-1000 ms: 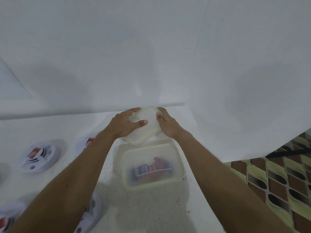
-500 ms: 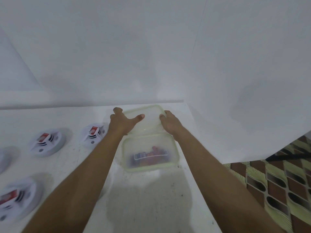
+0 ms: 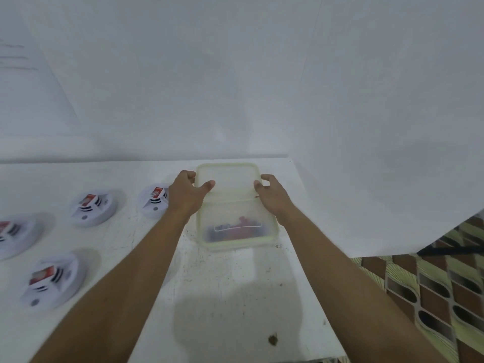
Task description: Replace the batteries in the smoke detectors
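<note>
A translucent plastic box with a pale green rim stands on the white table; red and blue batteries show blurred through its wall. Its lid lies flat just behind the box. My left hand grips the lid's left edge and my right hand grips its right edge. Several white round smoke detectors lie face down to the left, each with a red battery in its back: one beside my left wrist, one farther left, one nearer me.
Another detector is cut off by the left edge. White walls close the back and the right. The table's right edge drops to a patterned brown and green floor. A small dark speck lies near the front edge.
The lid came down from a tilted, lifted hold to lie flat behind the box, both hands still on it. The view shifted right, so more detectors show at the left.
</note>
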A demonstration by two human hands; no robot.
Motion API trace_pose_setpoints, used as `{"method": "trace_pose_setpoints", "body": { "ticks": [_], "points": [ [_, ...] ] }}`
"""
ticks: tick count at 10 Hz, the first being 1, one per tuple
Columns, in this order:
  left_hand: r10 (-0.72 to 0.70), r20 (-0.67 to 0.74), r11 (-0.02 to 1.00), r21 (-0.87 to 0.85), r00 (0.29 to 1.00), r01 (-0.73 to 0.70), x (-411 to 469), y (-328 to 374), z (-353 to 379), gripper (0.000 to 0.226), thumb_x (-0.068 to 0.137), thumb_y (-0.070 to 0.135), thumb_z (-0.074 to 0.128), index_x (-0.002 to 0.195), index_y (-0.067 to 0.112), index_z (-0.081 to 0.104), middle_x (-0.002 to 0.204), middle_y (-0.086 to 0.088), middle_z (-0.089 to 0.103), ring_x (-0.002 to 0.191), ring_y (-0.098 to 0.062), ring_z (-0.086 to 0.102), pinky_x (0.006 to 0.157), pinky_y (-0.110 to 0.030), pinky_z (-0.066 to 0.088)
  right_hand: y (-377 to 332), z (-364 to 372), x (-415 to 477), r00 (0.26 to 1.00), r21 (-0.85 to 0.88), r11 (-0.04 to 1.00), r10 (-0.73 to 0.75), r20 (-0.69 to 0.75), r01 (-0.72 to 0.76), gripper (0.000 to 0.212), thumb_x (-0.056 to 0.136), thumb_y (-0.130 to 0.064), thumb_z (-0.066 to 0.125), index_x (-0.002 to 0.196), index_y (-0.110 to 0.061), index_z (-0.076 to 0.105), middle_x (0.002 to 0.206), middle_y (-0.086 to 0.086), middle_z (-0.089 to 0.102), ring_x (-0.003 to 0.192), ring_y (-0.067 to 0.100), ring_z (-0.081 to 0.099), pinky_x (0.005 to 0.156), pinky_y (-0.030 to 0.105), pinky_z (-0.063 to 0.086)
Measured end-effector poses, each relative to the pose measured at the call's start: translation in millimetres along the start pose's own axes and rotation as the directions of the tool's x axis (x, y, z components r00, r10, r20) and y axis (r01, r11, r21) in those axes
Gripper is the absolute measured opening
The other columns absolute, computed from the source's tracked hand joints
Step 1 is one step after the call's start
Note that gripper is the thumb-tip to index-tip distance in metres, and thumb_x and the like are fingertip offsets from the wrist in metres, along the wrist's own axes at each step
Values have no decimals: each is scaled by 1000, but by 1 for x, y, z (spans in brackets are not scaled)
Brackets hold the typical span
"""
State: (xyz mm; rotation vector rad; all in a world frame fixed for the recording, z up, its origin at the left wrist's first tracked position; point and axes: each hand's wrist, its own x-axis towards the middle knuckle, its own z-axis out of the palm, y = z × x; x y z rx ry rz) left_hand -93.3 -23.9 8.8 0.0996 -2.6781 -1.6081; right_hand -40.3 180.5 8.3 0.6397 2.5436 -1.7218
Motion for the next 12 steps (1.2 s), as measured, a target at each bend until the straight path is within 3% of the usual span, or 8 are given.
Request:
{"method": "trace_pose_setpoints", "body": {
  "ticks": [2, 3, 4, 5, 7, 9, 10, 12],
  "points": [
    [2, -6, 1000, 19, 1000, -2, -10, 3, -8, 56, 89, 44, 66, 133, 13, 49, 132, -4, 56, 119, -22, 53, 95, -35, 43, -1, -2, -14, 998, 33, 999, 43, -51, -42, 44, 103, -42, 43, 140, -20, 47, 134, 2, 55, 118, 21, 53, 96, 34, 43],
    [10, -40, 1000, 27, 999, -9, -26, -2, -15, 44, 85, 41, 70, 117, 15, 54, 112, -2, 61, 104, -20, 59, 85, -34, 48, 4, -3, -28, 993, 52, 997, 63, -100, -58, 32, 99, -37, 47, 119, -14, 58, 111, -2, 60, 91, 12, 55, 79, 31, 41],
    [-41, 96, 999, 34, 995, 38, -45, -13, -20, 40, 82, 48, 71, 106, 18, 60, 103, 4, 64, 97, -16, 62, 84, -34, 52, 14, -1, -42, 992, 20, 999, 39, -120, -37, 31, 95, -35, 52, 95, -6, 62, 85, -3, 57, 74, 15, 51, 70, 31, 40],
    [-26, 173, 1000, 12, 985, 25, -62, -18, -20, 38, 83, 45, 72, 109, 19, 62, 103, 5, 65, 92, -12, 60, 69, -25, 50, 22, 4, -51, 990, 18, 1000, -11, -141, 14, 31, 94, -33, 52, 72, -11, 46, 72, 2, 44, 67, 19, 40, 63, 32, 31],
    [1, 142, 1000, -6, 990, 0, -67, -22, -23, 38, 84, 42, 72, 113, 18, 64, 108, 2, 66, 97, -15, 60, 70, -24, 46, 22, 9, -61, 989, 24, 998, -47, -138, 51, 36, 98, -32, 49, 69, -15, 37, 64, -1, 36, 61, 17, 34, 58, 32, 27],
    [-19, 133, 1000, 27, 991, 15, -68, -17, -25, 40, 83, 43, 73, 113, 18, 63, 108, -2, 68, 93, -16, 62, 81, -32, 51, 22, 7, -61, 993, 47, 998, -33, -114, 39, 31, 100, -36, 49, 80, -13, 52, 75, -4, 51, 71, 16, 48, 66, 29, 36],
    [-9, 127, 997, 73, 992, -1, -70, -11, -30, 49, 84, 45, 71, 122, 16, 58, 115, -1, 65, 99, -17, 60, 83, -31, 49, 20, 5, -64, 995, 83, 996, -17, -100, 25, 25, 101, -39, 50, 110, -18, 58, 102, -10, 59, 97, 12, 56, 83, 28, 41],
    [272, 1, 957, 105, 962, -270, -79, 21, -48, 41, 90, 39, 66, 124, 17, 59, 121, 8, 61, 106, -10, 59, 81, -19, 39, -5, -2, -72, 955, 8, 971, -233, -185, 239, 34, 99, -39, 53, 129, -22, 55, 131, -9, 57, 115, 12, 56, 108, 40, 44]
  ]
}}
